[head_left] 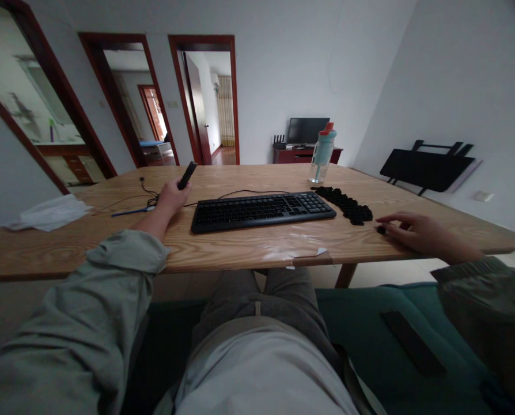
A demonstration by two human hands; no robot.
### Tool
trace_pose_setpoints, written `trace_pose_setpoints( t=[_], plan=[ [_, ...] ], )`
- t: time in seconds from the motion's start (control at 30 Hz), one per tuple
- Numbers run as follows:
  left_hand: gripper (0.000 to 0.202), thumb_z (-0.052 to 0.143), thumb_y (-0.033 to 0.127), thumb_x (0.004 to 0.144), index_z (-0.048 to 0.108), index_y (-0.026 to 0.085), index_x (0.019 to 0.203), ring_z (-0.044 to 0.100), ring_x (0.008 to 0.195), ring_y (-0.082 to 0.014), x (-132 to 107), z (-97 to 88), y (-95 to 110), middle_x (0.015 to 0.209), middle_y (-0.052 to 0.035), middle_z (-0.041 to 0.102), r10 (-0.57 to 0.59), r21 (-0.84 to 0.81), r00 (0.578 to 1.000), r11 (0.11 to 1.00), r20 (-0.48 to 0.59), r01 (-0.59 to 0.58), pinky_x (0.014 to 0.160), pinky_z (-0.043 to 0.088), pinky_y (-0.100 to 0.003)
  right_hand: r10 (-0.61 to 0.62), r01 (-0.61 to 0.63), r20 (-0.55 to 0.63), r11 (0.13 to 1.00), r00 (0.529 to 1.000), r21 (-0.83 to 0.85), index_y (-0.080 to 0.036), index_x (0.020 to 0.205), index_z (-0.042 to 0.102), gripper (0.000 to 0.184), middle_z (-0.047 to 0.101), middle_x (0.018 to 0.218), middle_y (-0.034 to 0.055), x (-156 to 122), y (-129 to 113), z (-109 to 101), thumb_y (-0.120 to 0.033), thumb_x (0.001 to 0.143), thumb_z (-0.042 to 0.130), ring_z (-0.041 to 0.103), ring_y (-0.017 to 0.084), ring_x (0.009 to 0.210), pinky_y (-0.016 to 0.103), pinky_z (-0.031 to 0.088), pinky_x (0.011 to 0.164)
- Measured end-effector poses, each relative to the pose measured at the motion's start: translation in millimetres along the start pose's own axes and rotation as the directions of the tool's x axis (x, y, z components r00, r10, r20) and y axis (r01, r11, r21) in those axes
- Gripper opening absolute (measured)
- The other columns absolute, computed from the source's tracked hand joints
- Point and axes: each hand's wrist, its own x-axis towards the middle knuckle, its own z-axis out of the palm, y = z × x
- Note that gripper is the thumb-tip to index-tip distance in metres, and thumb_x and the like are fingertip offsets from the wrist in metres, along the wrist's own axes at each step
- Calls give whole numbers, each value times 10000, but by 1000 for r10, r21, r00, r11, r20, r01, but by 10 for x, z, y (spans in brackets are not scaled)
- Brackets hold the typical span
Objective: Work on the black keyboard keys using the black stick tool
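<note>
A black keyboard lies on the wooden table in front of me. To its left my left hand is closed round a slim black tool that points up and away. A heap of loose black keycaps lies just right of the keyboard. My right hand rests on the table right of that heap, with its fingertips pinched on one small black keycap.
A clear water bottle with a red lid stands behind the keycaps. A blue pen and a thin black cable lie left of my left hand. A white cloth sits at the far left. A phone lies on the green seat.
</note>
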Motion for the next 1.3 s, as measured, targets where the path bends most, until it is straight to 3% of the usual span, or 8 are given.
trace_pose_setpoints(
  t=[0.3, 0.63, 0.73, 0.83, 0.97, 1.1, 1.2, 1.3],
  plan=[
    [184, 622, 260, 851, 685, 117, 948, 552, 741, -174, -8, 33, 3, 786, -20, 650, 63, 13, 997, 998, 48, -63, 687, 401, -267, -103, 94, 164, 994, 981, 58, -243, 962, 740, 319, 696, 896, 136, 5, 3, -31, -448, 752, 614, 579, 224, 631, 394, 461, 618],
    [222, 592, 353, 820, 703, 174, 891, 602, 735, -223, -87, 87, 231, 755, -48, 650, 138, -5, 988, 990, 68, -138, 702, 451, -303, -289, 283, -50, 954, 956, -101, -204, 982, 728, 222, 687, 1060, 172, 245, -203, 71, -345, 840, 634, 604, 234, 758, 385, 451, 742],
    [223, 596, 349, 813, 693, 166, 894, 602, 754, -218, -107, 142, 521, 768, -47, 644, 204, -93, 979, 975, 27, -201, 729, 462, -308, -316, 315, -108, 949, 943, -21, -187, 979, 733, 246, 699, 933, 146, 363, -681, -67, -372, 875, 610, 563, 195, 664, 356, 428, 670],
    [213, 572, 280, 808, 683, 156, 941, 609, 808, -211, -160, 274, 945, 845, -51, 664, 350, -229, 936, 914, 28, -335, 783, 477, -325, -353, 367, -115, 919, 929, 146, -193, 1021, 732, 316, 686, 807, 74, 556, -1425, -98, -439, 898, 577, 549, 163, 624, 313, 422, 620],
    [244, 568, 203, 759, 706, 150, 952, 638, 838, -226, -301, 515, 1429, 876, -64, 701, 527, -390, 815, 821, 240, -416, 817, 502, -363, -526, 490, -65, 732, 848, 474, -173, 1265, 630, 498, 714, 960, 80, 877, -2358, 262, -454, 854, 644, 613, 170, 724, 307, 489, 670],
    [405, 615, 223, 748, 703, 170, 1140, 656, 974, -257, -359, 644, 1472, 1063, -93, 727, 637, -487, 693, 749, 339, -450, 904, 502, -391, -561, 516, -192, 504, 806, 693, -160, 1239, 631, 472, 704, 1142, 103, 1096, -2769, 731, -434, 854, 643, 646, 214, 984, 359, 518, 863],
    [466, 647, 252, 747, 677, 152, 1201, 666, 919, -238, -240, 594, 1212, 1041, -109, 726, 529, -436, 740, 830, 415, -348, 858, 523, -372, -478, 473, -217, 519, 851, 712, -141, 1094, 697, 422, 733, 993, 94, 1144, -2692, 831, -485, 860, 628, 661, 203, 866, 336, 524, 778],
    [484, 706, 255, 701, 684, 157, 1174, 660, 899, -227, -38, 466, 821, 1026, -108, 716, 333, -307, 851, 927, 406, -216, 828, 524, -353, -289, 351, -211, 625, 934, 698, -123, 836, 718, 419, 714, 776, 85, 1167, -2445, 778, -528, 855, 614, 635, 179, 696, 296, 484, 635]
  ],
)
